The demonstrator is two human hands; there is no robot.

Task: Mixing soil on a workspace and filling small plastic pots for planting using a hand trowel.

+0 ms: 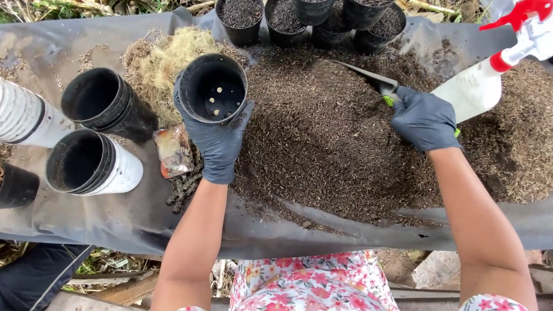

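- Right now, left hand, dark glove, grips an empty black pot from below, fingers wrapped round its wall; pot mouth faces up w/ drain holes showing in the base.
- Pot sits at approx 9 o'clock of the soil heap, just over its edge.
- Right hand, also gloved, is closed round the green handle of a trowel; blade points toward 10 o'clock, loaded w/ soil, just above the heap.
- White spray bottle w/ red trigger lies at 3 o'clock of right hand, touching the heap.
- Filled black pots cluster at 12 o'clock, behind the heap.
- Stacked empty pots lie on their sides at 9 o'clock of left hand, on grey sheet.
- Pale fibre clump sits behind held pot; small plastic bag just beside left wrist.
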